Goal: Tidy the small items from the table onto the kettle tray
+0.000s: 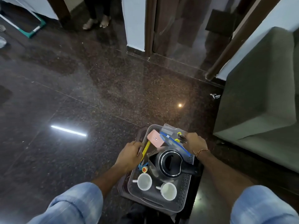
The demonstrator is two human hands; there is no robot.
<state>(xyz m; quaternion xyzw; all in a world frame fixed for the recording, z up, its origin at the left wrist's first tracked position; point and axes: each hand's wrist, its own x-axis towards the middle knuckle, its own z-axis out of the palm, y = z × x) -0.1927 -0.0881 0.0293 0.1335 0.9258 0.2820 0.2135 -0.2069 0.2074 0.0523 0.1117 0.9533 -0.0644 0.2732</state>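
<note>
The person is holding the grey perforated tray (pixel 186 188) above a dark polished floor (pixel 80 94), one hand at each long side near its far end. The left hand (pixel 129 155) is gripping the tray's left rim, its fingers curled over the edge beside a yellow pen-like stick (pixel 146 150) that is lying with its long axis running away from the camera, along that rim. The right hand (pixel 196 143) is curling its fingers round the right rim and is also pinching a small dark metal bundle with a yellow tag (pixel 181 137). One black kettle (pixel 169 164) is sitting in the tray's middle, lid up, handle pointing right, spout towards the left. Two white cups (pixel 144 181) are standing upright at the near end, their handles pointing left. At the far end one pink box (pixel 156 140) is lying flat beside one clear, blue-edged pouch (pixel 171 139), whose long axis is slanting towards the right wrist. A small orange-and-yellow round item (pixel 144 169) is lying by the left rim. A grey sofa (pixel 258 94) is standing at the right, and another person's bare feet (pixel 97 23) are showing near a doorway.
</note>
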